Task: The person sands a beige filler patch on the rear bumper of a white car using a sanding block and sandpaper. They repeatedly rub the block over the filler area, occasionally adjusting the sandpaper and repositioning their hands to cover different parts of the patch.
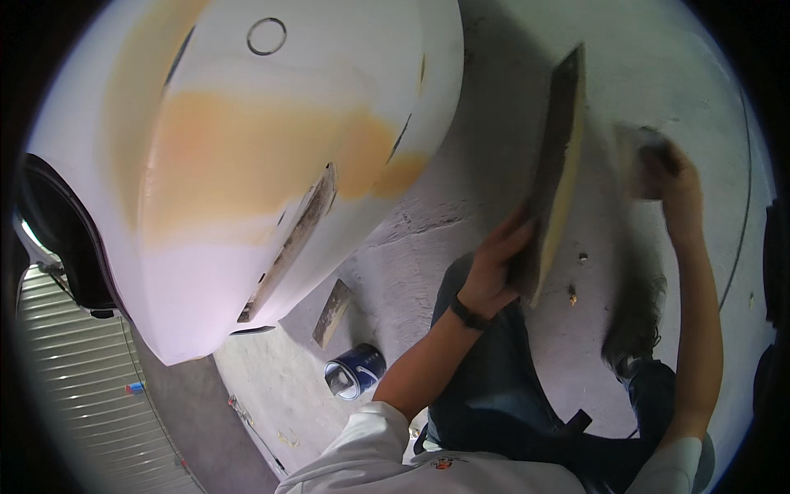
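The camera sits on the person's head, the left one of two side by side. It looks down at the floor [395, 276] and the person's legs [485, 395]. The arms come in from the bottom edge, and the left hand [494, 262] and right hand [679, 177] look close. A big white car part [329, 66] is near too, up on the left side. The lens sees very wide, so straight things bend by the dark, round rim.
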### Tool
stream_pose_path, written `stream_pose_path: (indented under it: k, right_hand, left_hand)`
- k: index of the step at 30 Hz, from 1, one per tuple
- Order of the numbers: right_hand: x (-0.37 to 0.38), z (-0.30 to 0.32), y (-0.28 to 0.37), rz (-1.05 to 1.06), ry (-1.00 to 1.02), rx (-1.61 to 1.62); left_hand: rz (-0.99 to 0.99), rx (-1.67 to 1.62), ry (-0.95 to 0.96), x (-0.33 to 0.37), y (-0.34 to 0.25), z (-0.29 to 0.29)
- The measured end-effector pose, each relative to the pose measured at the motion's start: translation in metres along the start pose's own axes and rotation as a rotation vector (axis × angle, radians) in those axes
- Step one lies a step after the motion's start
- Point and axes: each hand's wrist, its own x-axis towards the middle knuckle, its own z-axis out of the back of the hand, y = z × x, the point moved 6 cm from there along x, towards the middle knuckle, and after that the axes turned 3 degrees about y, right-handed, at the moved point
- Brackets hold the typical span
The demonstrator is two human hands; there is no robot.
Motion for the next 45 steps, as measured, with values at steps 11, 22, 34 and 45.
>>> stream_pose_path:
  k: [11, 22, 34, 45]
  right_hand:
    - [-0.063, -0.107, 0.141, 1.454, -0.14, -0.251]
    - [-0.051, -0.148, 0.213, 1.873, -0.884, 0.197]
    - [-0.076, -0.148, 0.17, 1.518, -0.388, 0.009]
    - [-0.089, -0.176, 0.162, 1.529, -0.445, -0.036]
  left_hand:
    - [-0.003, 0.35, -0.001, 0.07, 0.034, 0.048]
    - [-0.021, 0.436, -0.051, 0.046, 0.007, 0.049]
    - [-0.097, 0.515, 0.027, 0.048, 0.005, 0.034]
    - [-0.086, 0.4, -0.021, 0.045, 0.01, 0.048]
